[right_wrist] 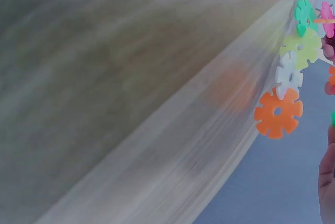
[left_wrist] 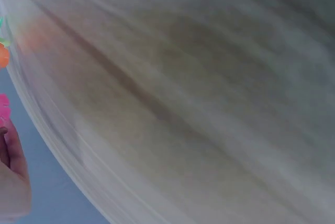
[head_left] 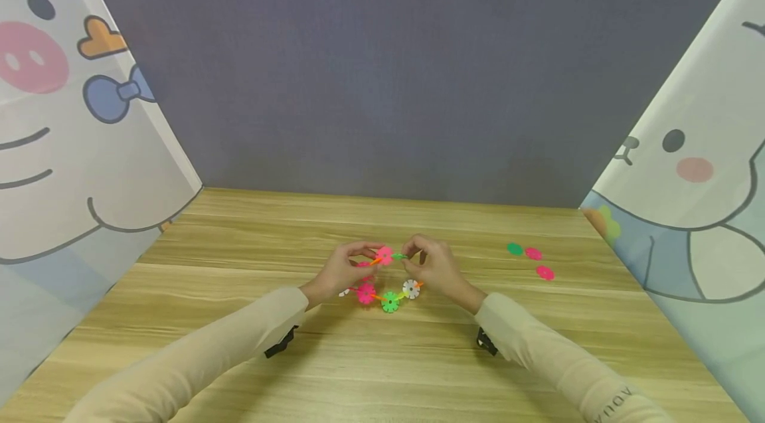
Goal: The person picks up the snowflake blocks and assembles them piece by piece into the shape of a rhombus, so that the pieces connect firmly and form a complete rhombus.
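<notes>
A curved chain of slotted, flower-shaped plastic discs hangs between my two hands above the table. My left hand (head_left: 340,269) grips it on the left, fingers at the upper pink disc (head_left: 384,255) and the orange disc (head_left: 376,261) beside it. On the other side my right hand (head_left: 436,267) pinches a green disc (head_left: 398,256), seen edge-on against that pink one. Lower in the chain come a pink disc (head_left: 366,293), a green disc (head_left: 390,302) and a white disc (head_left: 411,288). In the right wrist view an orange disc (right_wrist: 278,112) forms the chain's free end.
Toward the right of the wooden table (head_left: 251,224) lie a loose dark green disc (head_left: 514,248) and two loose pink discs (head_left: 545,273). A dark grey panel (head_left: 370,78) stands behind, with cartoon-printed panels on the left (head_left: 72,164) and right (head_left: 711,210).
</notes>
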`<state>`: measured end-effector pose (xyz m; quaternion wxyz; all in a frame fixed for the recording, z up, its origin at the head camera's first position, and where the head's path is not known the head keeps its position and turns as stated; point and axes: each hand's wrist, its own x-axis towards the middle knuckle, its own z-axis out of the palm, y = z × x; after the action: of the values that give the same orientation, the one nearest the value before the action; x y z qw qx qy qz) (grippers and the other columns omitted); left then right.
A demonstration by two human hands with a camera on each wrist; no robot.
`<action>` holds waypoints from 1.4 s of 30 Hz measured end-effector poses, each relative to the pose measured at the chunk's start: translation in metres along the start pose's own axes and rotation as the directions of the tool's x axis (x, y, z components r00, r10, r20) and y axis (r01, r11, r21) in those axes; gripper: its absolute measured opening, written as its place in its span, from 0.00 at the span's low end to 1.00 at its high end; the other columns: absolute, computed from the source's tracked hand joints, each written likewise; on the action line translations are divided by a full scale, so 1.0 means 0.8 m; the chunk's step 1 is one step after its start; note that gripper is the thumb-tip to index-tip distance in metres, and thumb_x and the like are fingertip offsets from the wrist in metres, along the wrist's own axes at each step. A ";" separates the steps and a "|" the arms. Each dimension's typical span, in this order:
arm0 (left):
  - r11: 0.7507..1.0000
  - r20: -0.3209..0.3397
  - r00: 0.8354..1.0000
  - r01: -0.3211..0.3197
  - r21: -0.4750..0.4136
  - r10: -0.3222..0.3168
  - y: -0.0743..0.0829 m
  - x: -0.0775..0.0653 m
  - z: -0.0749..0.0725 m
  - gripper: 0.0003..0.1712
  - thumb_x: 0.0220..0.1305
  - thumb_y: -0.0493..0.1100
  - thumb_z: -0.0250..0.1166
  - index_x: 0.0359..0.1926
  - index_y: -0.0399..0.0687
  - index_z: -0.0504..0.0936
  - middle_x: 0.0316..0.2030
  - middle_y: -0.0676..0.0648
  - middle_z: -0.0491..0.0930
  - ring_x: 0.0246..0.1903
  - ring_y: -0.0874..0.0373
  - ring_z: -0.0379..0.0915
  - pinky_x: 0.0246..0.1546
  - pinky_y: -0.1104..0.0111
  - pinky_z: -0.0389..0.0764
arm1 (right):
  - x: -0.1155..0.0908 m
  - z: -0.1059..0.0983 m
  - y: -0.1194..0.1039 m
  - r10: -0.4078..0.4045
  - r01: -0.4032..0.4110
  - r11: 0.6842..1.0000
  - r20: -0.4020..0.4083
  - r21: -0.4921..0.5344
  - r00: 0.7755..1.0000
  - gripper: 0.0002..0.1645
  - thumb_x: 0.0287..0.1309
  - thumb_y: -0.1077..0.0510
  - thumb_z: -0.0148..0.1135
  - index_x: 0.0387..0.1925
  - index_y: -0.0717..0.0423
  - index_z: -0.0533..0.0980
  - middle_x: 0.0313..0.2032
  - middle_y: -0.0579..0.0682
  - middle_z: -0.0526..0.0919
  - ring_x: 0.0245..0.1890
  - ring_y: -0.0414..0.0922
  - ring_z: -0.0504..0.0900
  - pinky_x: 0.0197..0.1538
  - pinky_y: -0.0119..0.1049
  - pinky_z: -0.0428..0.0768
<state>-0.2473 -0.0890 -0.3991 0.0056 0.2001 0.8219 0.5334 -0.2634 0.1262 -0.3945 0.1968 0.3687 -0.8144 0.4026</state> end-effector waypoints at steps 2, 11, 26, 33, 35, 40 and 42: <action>1.000 -0.002 1.000 -0.021 -0.002 0.021 -0.002 0.000 0.000 0.23 0.56 0.38 0.65 0.54 0.45 0.76 0.41 0.45 0.81 0.47 0.52 0.74 0.45 0.62 0.75 | 0.000 0.001 -0.001 -0.016 0.015 1.000 -0.007 -0.012 1.000 0.09 0.40 0.71 0.65 0.26 0.59 0.75 0.25 0.51 0.82 0.27 0.43 0.81 0.24 0.33 0.77; 0.996 0.013 1.000 -0.008 -0.091 0.009 -0.006 -0.002 0.001 0.22 0.55 0.34 0.64 0.54 0.46 0.76 0.43 0.41 0.77 0.33 0.46 0.81 0.30 0.68 0.82 | 0.001 0.006 -0.004 -0.081 0.079 0.996 -0.046 -0.046 0.996 0.08 0.38 0.72 0.64 0.24 0.62 0.76 0.23 0.54 0.82 0.22 0.44 0.81 0.21 0.27 0.74; 0.991 0.068 0.998 0.003 -0.134 0.006 0.023 -0.015 -0.008 0.23 0.57 0.28 0.60 0.56 0.32 0.71 0.45 0.30 0.74 0.31 0.32 0.78 0.27 0.57 0.82 | 0.002 0.009 -0.006 -0.074 0.074 0.997 -0.021 -0.014 0.997 0.09 0.37 0.75 0.65 0.24 0.64 0.77 0.24 0.54 0.83 0.22 0.43 0.80 0.23 0.29 0.77; 0.993 0.060 0.998 -0.026 -0.115 0.033 0.031 -0.017 -0.010 0.22 0.56 0.27 0.60 0.54 0.30 0.72 0.44 0.30 0.76 0.33 0.33 0.77 0.32 0.56 0.82 | 0.003 0.009 -0.006 -0.070 0.070 0.997 0.005 -0.015 0.998 0.07 0.40 0.74 0.64 0.24 0.63 0.77 0.24 0.54 0.83 0.22 0.42 0.80 0.24 0.29 0.77; 0.993 0.060 0.998 -0.030 -0.115 0.037 0.031 -0.018 -0.010 0.22 0.55 0.27 0.61 0.53 0.30 0.73 0.44 0.30 0.76 0.34 0.33 0.77 0.34 0.55 0.81 | 0.003 0.009 -0.006 -0.072 0.072 0.997 0.009 -0.013 0.997 0.07 0.40 0.74 0.64 0.24 0.62 0.77 0.24 0.54 0.83 0.22 0.42 0.80 0.24 0.30 0.78; 0.998 0.061 0.998 -0.020 -0.064 0.024 0.034 -0.018 -0.011 0.21 0.56 0.30 0.61 0.53 0.33 0.74 0.43 0.34 0.78 0.39 0.39 0.77 0.40 0.60 0.80 | 0.003 0.010 -0.005 -0.066 0.066 0.998 0.015 0.005 0.998 0.07 0.40 0.74 0.64 0.24 0.62 0.77 0.24 0.54 0.83 0.22 0.41 0.80 0.24 0.32 0.79; 0.999 0.056 0.998 -0.022 -0.030 0.024 0.035 -0.019 -0.011 0.20 0.56 0.31 0.62 0.52 0.35 0.75 0.43 0.36 0.79 0.43 0.43 0.76 0.43 0.61 0.79 | 0.003 0.010 -0.005 -0.061 0.061 0.998 0.019 0.013 0.998 0.07 0.41 0.73 0.64 0.24 0.62 0.77 0.24 0.54 0.83 0.22 0.41 0.80 0.25 0.33 0.79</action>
<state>-0.2264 -0.0919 -0.3735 0.0255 0.2245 0.8112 0.5393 -0.2623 0.1170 -0.3958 0.1989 0.3985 -0.8020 0.3981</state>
